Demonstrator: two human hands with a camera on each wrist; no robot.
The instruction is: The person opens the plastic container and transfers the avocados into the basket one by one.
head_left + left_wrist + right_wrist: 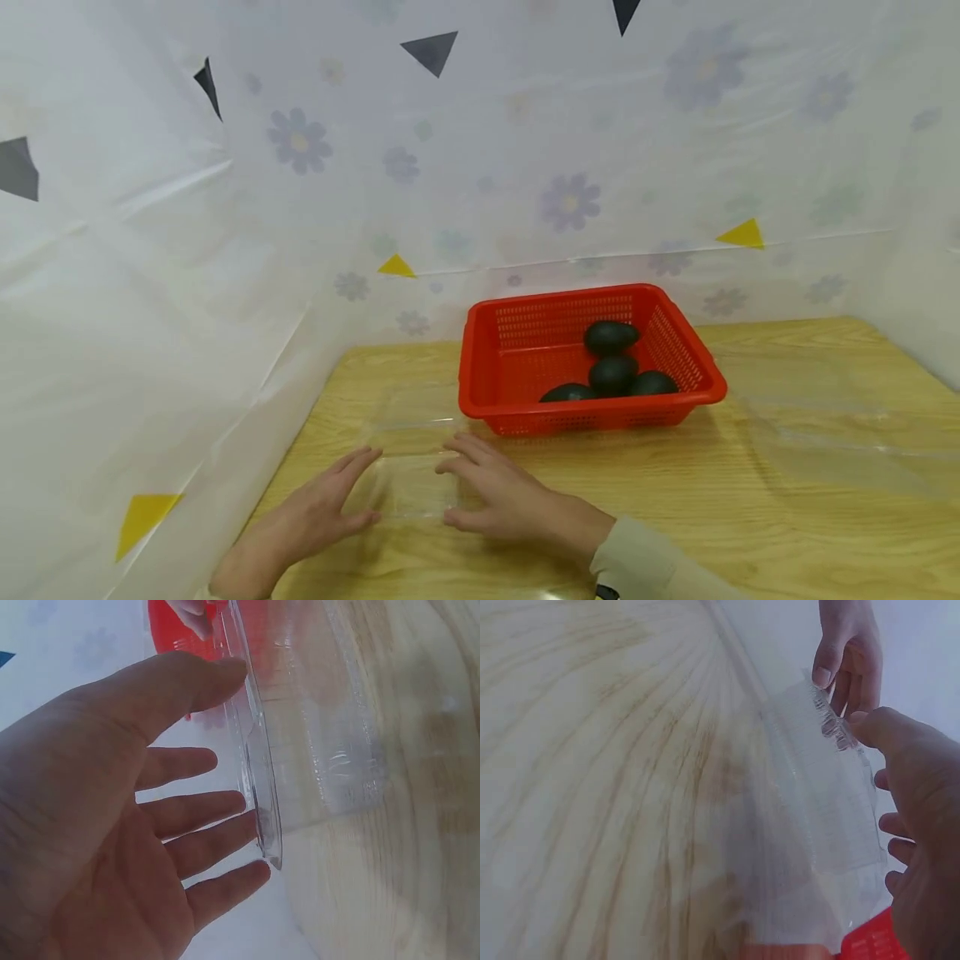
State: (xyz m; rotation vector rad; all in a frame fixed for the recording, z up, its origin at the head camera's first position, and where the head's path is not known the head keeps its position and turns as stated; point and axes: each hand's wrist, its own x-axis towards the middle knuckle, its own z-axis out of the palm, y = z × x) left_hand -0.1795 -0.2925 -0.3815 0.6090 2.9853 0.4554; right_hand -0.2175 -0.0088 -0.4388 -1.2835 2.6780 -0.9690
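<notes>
A clear plastic clamshell container (418,485) sits on the wooden table with its hinged halves spread apart, one half lying farther back. My left hand (318,504) is at its left side, fingers extended. In the left wrist view the thumb and fingertips come right up to the container's rim (262,772). On the opposite side is my right hand (501,492), with fingers spread and slightly bent along the right edge. The right wrist view shows its thumb at the corner of the transparent wall (821,787) and the other fingers beside the rim.
Behind my right hand stands a red perforated basket (592,414) holding several dark green avocados (613,375). More clear plastic containers (847,437) lie at the right of the table (637,492). A white flowered sheet (465,167) hangs behind and along the left side.
</notes>
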